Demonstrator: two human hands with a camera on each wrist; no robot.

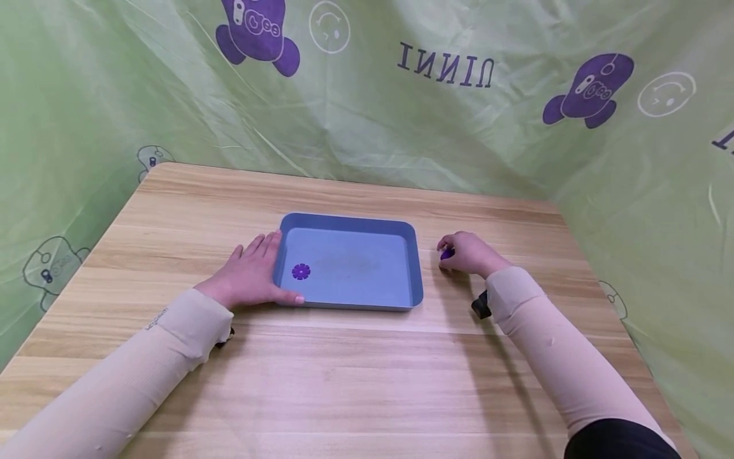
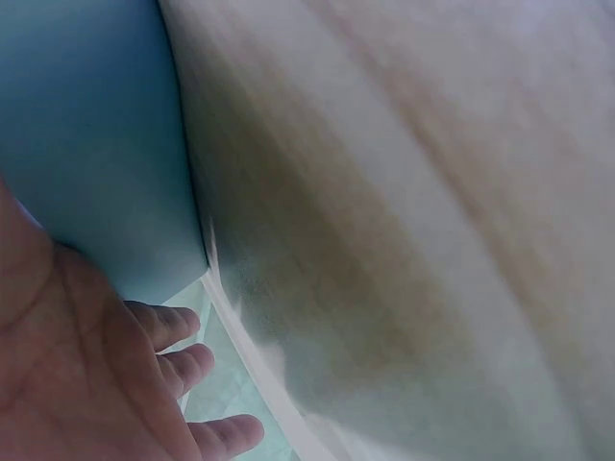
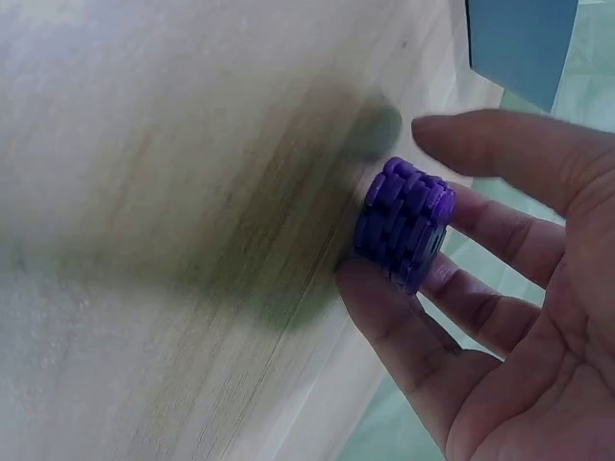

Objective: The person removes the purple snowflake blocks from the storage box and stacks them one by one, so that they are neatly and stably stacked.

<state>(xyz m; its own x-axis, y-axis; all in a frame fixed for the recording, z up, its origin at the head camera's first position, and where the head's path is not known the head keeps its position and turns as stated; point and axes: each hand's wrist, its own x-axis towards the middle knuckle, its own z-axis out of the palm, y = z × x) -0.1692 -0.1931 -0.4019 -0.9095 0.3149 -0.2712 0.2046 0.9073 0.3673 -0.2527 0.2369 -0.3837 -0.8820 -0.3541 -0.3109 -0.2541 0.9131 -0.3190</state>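
Note:
A shallow blue tray (image 1: 355,305) lies on the table, with one purple notched plastic disc (image 1: 301,271) near its front left corner. My left hand (image 1: 252,271) rests against the tray's left side, fingers straight and thumb along the front rim. In the left wrist view, the palm (image 2: 77,355) is beside the tray's blue wall (image 2: 106,144). To the right of the tray, my right hand (image 1: 467,252) holds a small stack of purple notched discs (image 3: 404,221) with curled fingers, low over the table. From the head, only a bit of that stack shows.
The wooden table (image 1: 355,382) ends at a back edge just in front of a green printed curtain (image 1: 355,115), which also hangs along both sides. A black wrist device (image 1: 482,306) sits under the right cuff.

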